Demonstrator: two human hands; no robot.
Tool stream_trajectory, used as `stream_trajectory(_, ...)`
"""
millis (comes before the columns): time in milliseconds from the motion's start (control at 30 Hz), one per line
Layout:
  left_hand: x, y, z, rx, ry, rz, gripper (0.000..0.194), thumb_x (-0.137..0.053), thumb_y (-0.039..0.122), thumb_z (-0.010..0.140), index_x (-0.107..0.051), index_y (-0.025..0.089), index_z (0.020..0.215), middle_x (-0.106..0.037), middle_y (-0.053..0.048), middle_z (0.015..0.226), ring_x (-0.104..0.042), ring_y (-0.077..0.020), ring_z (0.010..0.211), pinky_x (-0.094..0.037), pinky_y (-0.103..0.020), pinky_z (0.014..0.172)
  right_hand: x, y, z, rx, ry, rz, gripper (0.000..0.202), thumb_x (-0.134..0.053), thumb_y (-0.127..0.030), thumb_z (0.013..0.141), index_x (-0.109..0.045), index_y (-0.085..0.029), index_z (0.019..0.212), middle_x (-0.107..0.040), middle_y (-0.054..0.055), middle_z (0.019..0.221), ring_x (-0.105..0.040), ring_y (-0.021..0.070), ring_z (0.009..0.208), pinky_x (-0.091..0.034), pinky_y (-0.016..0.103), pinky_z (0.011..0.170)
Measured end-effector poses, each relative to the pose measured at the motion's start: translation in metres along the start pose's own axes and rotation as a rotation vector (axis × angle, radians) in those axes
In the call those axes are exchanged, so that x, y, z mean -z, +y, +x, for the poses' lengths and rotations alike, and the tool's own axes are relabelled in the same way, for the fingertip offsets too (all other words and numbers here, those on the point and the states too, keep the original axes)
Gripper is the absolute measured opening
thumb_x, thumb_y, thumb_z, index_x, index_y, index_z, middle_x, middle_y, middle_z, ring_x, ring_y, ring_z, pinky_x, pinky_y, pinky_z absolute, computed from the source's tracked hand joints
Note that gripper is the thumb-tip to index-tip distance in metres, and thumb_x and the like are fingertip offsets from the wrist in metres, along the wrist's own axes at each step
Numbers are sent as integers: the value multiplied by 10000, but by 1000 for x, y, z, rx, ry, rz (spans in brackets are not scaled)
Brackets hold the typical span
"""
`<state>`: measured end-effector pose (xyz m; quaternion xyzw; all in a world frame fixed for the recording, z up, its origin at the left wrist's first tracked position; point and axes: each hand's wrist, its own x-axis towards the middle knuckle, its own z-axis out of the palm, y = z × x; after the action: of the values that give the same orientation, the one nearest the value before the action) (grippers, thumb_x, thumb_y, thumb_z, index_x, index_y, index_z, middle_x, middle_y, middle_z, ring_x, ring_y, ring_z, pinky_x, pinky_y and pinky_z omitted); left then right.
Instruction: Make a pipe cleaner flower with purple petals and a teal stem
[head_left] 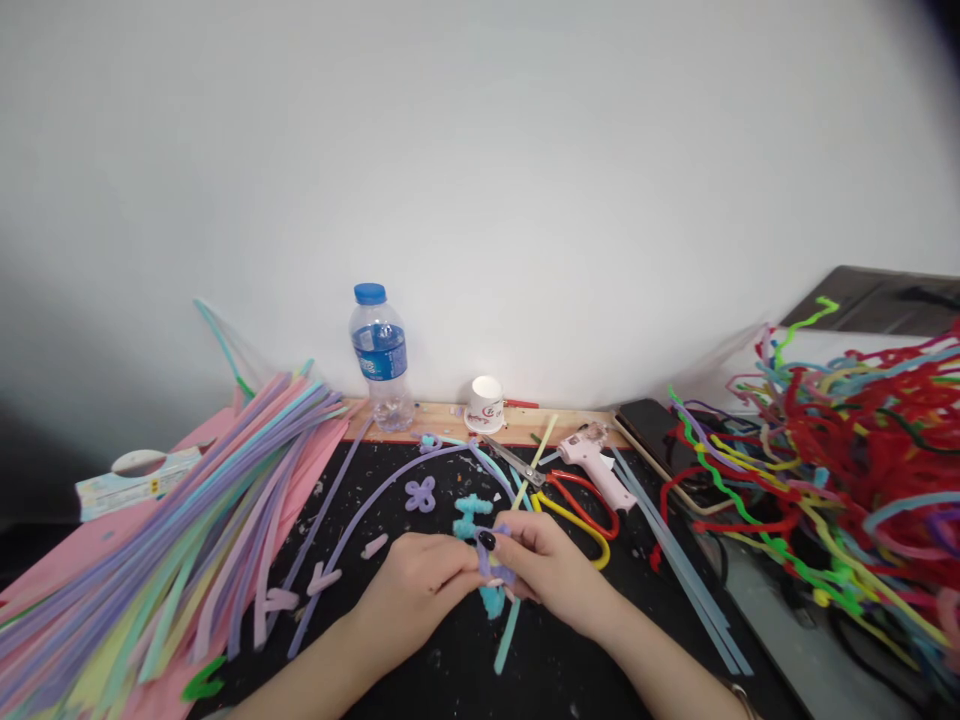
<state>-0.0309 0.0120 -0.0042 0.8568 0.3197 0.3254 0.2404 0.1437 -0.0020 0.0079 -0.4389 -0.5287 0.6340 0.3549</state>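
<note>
Both hands meet over the black mat, low in the middle of the view. My left hand (420, 590) is closed, its fingertips pinching the left side of a bent purple pipe cleaner piece (491, 560). From the right, my right hand (555, 570) grips the same piece between thumb and fingers. Just behind the fingers lies a fuzzy turquoise pipe cleaner shape (471, 517), and more turquoise shows below them. A purple pipe cleaner flower (420, 493) rests on the mat beyond my left hand. Fingers partly cover the held piece.
Red-and-yellow-handled scissors (581, 505) and a pink glue gun (598, 467) lie right of centre, near clear glue sticks (682, 570). A water bottle (381, 360) and paper cup (486, 405) stand by the wall. Pipe cleaner bundles pile up left (225, 510) and right (862, 470).
</note>
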Motion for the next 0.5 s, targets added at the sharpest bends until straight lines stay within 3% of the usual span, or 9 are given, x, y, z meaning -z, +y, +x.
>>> stream_trajectory(100, 1, 0, 2, 85, -20, -50, 191, -600, 211, 813, -671, 163, 643, -678, -3, 600, -608, -121, 549, -428, -189, 563, 2, 2, 1, 35, 7, -6, 370, -537, -472, 824, -450, -178, 618, -409, -83, 435, -270, 42, 348, -155, 181, 344)
stream_trajectory(233, 4, 2, 8, 284, -78, -255, 83, -683, 257, 738, -676, 176, 750, -705, -6, 685, -643, -147, 617, -464, -202, 597, 5, 8, 3, 120, 117, -23, 359, -531, -465, 831, -449, -178, 630, -375, -84, 477, -286, 52, 394, -189, 184, 371)
stream_trajectory(500, 1, 8, 10, 453, -114, -613, 268, -467, 318, 878, -558, 154, 687, -594, 19, 608, -489, -71, 418, -387, -176, 434, -1, 12, 0, 194, 230, -185, 307, -496, -387, 875, -490, -167, 662, -414, -54, 529, -338, 77, 462, -250, 201, 430)
